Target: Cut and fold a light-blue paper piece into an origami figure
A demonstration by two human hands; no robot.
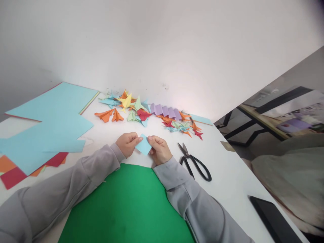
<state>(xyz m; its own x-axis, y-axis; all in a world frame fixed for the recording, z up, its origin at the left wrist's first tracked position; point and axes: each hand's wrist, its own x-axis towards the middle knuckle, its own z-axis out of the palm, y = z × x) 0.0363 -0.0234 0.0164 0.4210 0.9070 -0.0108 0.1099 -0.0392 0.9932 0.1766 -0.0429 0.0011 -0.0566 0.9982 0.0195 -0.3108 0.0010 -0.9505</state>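
A small light blue paper square (143, 145) is held up between my two hands, turned so that one corner points up. My left hand (127, 144) pinches its left side between thumb and fingers. On the right side, the thumb and fingers of my right hand (160, 149) are closed on the same paper. Below both hands lies a green sheet (124, 202), partly covered by my forearms. Black-handled scissors (188, 157) rest on the white table to the right of my right hand, blades slightly apart; my sleeve hides part of one handle.
Folded paper figures (126, 101) in several colours lie along the wall, beside a pleated purple paper strip (165, 111). Large blue sheets (60, 101) spread over the left, with red paper squares (13, 178) nearby. A black phone-like object (274, 219) lies near the right edge.
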